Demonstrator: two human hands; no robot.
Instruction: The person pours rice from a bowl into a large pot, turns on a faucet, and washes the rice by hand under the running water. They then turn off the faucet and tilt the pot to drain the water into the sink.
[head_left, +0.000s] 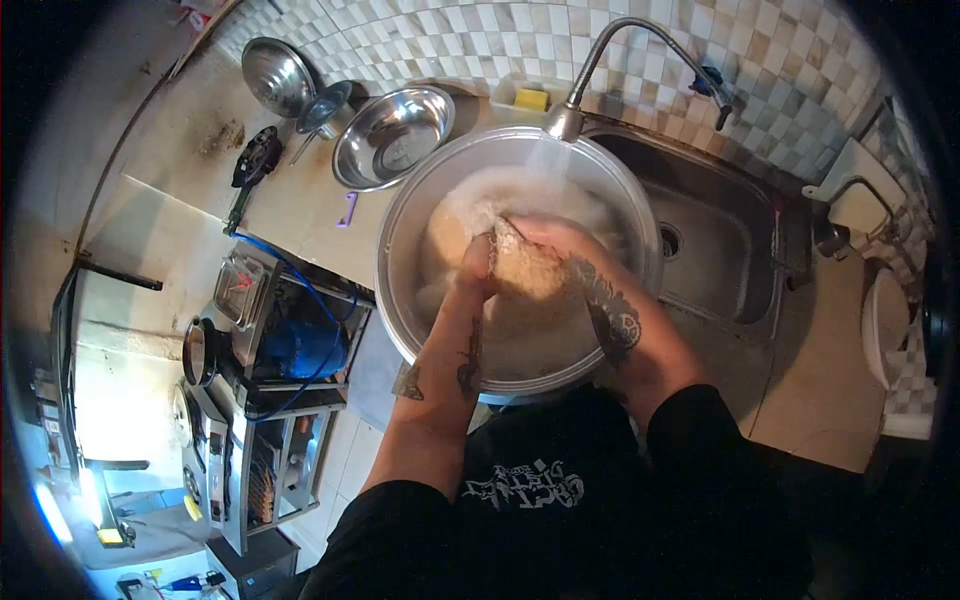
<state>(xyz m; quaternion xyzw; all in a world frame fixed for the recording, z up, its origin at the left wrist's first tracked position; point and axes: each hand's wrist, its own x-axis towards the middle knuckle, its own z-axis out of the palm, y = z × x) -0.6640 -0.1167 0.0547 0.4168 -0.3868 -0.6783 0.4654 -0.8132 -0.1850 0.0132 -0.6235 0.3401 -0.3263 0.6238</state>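
Observation:
A wide metal pot holds pale, wet grains that look like rice, lying in cloudy water. Both hands are inside it, close together near the middle. My left hand curls around some of the grains, its fingertips partly hidden. From the other side my right hand closes on a clump of the same grains, which show between the two hands. Water runs from a flexible faucet over the pot's far rim, landing just beyond my fingers.
Right of the pot is a steel sink. A steel bowl, a small saucepan and a round lid stand at the back left. A yellow sponge sits behind the pot. A blue hose runs down at left.

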